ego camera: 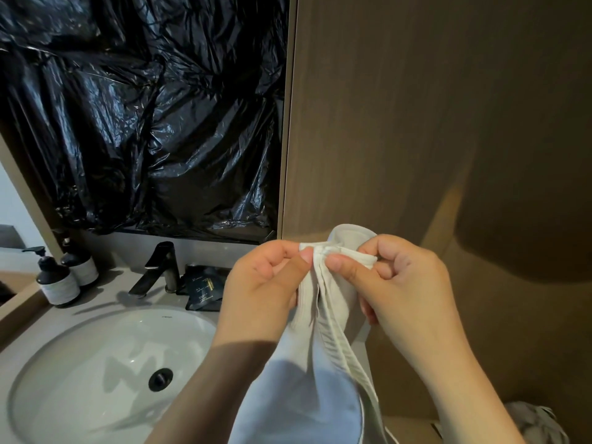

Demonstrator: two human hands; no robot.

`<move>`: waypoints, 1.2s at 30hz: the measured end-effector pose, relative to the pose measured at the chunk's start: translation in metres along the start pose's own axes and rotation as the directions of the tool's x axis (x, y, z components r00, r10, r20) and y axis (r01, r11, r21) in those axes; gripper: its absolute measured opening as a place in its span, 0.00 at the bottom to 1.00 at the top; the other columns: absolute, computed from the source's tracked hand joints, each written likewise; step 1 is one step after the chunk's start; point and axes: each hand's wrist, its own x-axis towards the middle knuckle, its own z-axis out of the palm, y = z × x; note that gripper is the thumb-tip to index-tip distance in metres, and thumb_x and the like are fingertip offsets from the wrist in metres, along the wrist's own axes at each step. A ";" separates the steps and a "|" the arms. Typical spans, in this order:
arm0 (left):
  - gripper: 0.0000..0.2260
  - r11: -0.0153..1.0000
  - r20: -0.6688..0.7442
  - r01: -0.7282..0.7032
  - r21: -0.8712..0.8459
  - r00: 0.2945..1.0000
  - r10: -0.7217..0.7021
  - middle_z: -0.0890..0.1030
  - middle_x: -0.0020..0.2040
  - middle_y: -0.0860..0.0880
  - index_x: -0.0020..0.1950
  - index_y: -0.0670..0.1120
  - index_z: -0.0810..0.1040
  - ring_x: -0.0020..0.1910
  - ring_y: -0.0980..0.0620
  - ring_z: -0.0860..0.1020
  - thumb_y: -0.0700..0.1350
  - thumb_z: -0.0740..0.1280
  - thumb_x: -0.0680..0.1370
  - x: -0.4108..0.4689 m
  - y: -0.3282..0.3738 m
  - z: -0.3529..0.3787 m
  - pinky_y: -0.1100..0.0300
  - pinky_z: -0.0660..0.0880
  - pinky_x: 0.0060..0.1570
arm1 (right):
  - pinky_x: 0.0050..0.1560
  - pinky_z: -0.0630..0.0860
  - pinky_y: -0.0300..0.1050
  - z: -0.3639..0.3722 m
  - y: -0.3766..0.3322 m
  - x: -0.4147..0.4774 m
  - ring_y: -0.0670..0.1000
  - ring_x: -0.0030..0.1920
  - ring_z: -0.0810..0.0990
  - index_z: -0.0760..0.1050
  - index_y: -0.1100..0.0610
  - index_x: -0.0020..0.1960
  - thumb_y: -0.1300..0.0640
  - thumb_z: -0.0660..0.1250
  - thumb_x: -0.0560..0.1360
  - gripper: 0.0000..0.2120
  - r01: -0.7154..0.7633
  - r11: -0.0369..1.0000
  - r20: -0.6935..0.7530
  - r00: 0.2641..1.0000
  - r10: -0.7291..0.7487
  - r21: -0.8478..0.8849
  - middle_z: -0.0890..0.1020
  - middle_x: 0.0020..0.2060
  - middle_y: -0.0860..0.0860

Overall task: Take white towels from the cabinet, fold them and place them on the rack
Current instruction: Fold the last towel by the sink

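Towel in two-handed pinch grip

Before you, the counter carries a white basin, a black faucet and dark packets. Two pump bottles stand at its left.

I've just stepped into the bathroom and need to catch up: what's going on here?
A person is holding a white towel up with both hands beside the sink. The left hand and right hand each pinch its hemmed top edge, close together, while the rest hangs down between the forearms. It looks mid-fold and not yet set anywhere; no rack is in view. Black plastic covers the area above the faucet.
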 end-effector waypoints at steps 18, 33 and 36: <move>0.09 0.996 0.161 -0.060 0.070 0.986 0.048 0.86 0.47 0.49 0.53 0.46 0.84 0.48 0.51 0.84 0.40 0.69 0.75 -0.003 0.003 -0.011 0.62 0.79 0.47 | 0.25 0.74 0.40 0.009 0.003 0.002 0.47 0.21 0.74 0.75 0.52 0.33 0.37 0.69 0.64 0.19 -0.017 1.000 -0.039 0.999 0.017 0.015 0.77 0.21 0.50; 0.12 0.973 0.015 -0.167 0.160 0.986 0.167 0.86 0.40 0.48 0.46 0.47 0.85 0.39 0.52 0.85 0.30 0.69 0.73 0.008 0.009 -0.020 0.65 0.79 0.40 | 0.28 0.73 0.35 -0.004 0.016 0.010 0.50 0.24 0.78 0.78 0.49 0.41 0.42 0.68 0.71 0.11 0.010 0.989 0.244 0.969 -0.046 0.146 0.80 0.25 0.52; 0.12 0.968 -0.007 -0.173 0.183 0.984 0.177 0.86 0.40 0.48 0.46 0.47 0.85 0.38 0.54 0.84 0.31 0.70 0.73 0.009 0.011 -0.025 0.67 0.79 0.39 | 0.29 0.75 0.38 -0.024 0.032 0.018 0.50 0.26 0.80 0.78 0.45 0.45 0.43 0.66 0.74 0.07 0.027 0.999 0.330 0.943 -0.036 0.032 0.81 0.27 0.52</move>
